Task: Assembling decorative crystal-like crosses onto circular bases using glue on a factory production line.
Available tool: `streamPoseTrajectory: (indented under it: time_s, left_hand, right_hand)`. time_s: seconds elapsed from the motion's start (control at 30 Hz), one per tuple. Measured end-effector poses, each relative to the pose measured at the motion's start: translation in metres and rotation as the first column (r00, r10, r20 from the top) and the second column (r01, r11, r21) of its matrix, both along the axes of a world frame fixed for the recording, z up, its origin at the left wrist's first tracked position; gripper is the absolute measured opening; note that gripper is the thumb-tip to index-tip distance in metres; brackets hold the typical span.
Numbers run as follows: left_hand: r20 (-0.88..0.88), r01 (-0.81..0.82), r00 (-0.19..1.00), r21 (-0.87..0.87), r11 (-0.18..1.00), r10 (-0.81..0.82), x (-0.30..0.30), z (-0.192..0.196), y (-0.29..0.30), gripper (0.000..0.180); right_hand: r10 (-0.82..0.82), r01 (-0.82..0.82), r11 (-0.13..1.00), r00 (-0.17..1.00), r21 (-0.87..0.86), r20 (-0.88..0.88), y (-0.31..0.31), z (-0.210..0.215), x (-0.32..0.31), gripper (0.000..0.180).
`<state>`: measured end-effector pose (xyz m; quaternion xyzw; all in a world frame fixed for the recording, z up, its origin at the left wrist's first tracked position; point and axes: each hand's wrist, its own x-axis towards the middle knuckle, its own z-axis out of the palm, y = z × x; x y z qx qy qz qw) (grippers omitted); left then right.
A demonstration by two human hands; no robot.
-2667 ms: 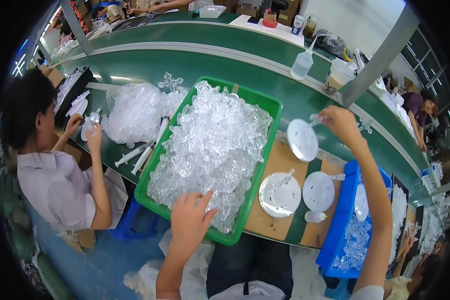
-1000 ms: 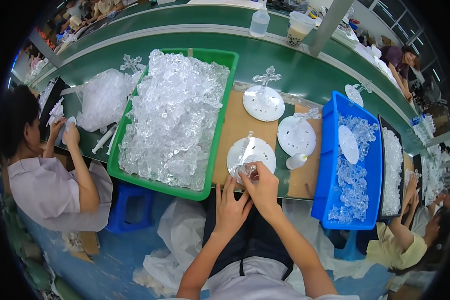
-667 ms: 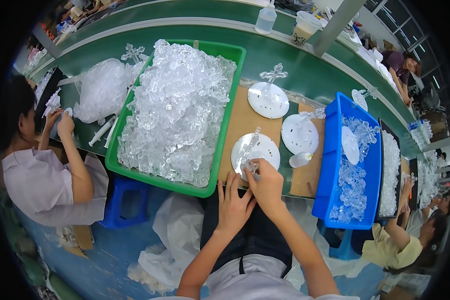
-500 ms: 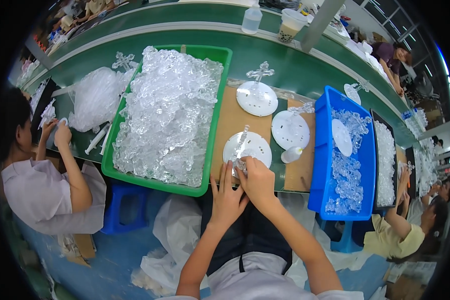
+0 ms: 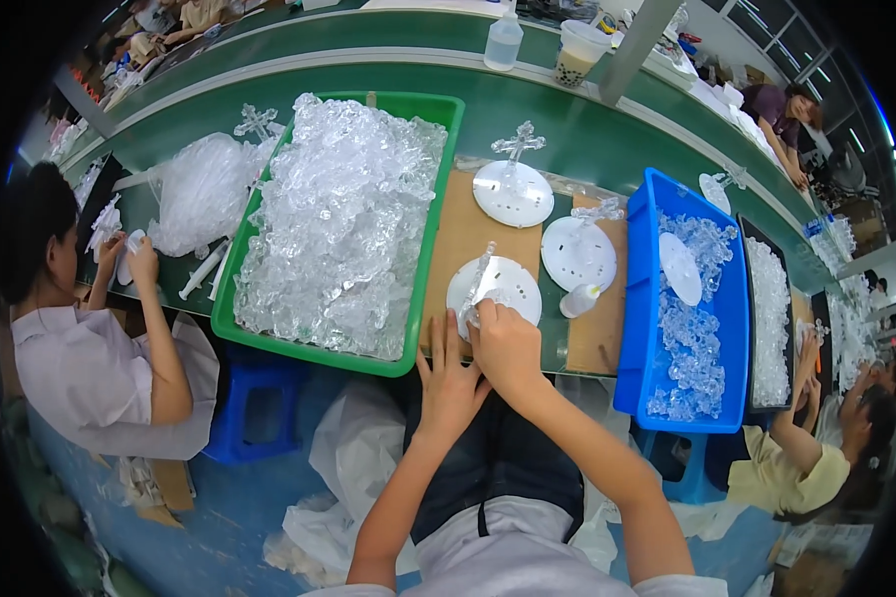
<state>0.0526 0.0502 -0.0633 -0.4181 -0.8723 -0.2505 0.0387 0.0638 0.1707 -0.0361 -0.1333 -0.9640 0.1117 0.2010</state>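
Observation:
Before me a round white disc [image 5: 523, 284] lies on brown cardboard. A clear plastic cross [image 5: 483, 267] leans over it, its lower part hidden by my fingers. My right hand [image 5: 509, 348] is closed, its fingertips pinching the cross at the disc's near side. My left hand [image 5: 450, 390] lies with fingers stretched out beside it, fingertips at the disc's near left edge. Farther off, another white disc [image 5: 513, 204] carries an upright clear cross [image 5: 519, 142]. A third disc [image 5: 577, 256] lies to the right with a clear cross [image 5: 597, 211] at its far edge.
A green tray [image 5: 408, 366] heaped with clear plastic parts stands left. To the right is a blue bin [image 5: 635, 348] of clear parts with a white disc on top. A small white bottle [image 5: 579, 300] lies between. Co-workers sit at both sides; a drink cup [image 5: 579, 52] stands at the back.
My right hand has turned and its fingers have curled in more tightly at the disc's near side. My left hand has stayed nearly in place.

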Motion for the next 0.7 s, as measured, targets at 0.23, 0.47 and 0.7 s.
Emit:
streamPoseTrajectory:
  time_s: [0.23, 0.47, 0.7]
  left_hand:
    - [-0.007, 0.013, 1.0, 0.01, 1.0, -0.013, -0.005, -0.002, -0.001, 0.056]
    - [0.004, 0.056, 0.998, 0.052, 0.997, -0.056, -0.006, -0.001, -0.003, 0.053]
    - [0.015, 0.02, 1.0, 0.06, 0.998, -0.021, -0.001, 0.004, -0.003, 0.055]
  right_hand:
    - [-0.037, 0.028, 0.993, 0.996, -0.115, -0.083, -0.001, 0.004, 0.003, 0.024]
    - [-0.044, 0.033, 0.976, 0.998, -0.216, -0.045, -0.002, 0.01, 0.006, 0.022]
    - [-0.062, 0.033, 0.951, 0.995, -0.308, -0.083, -0.001, 0.005, 0.008, 0.022]
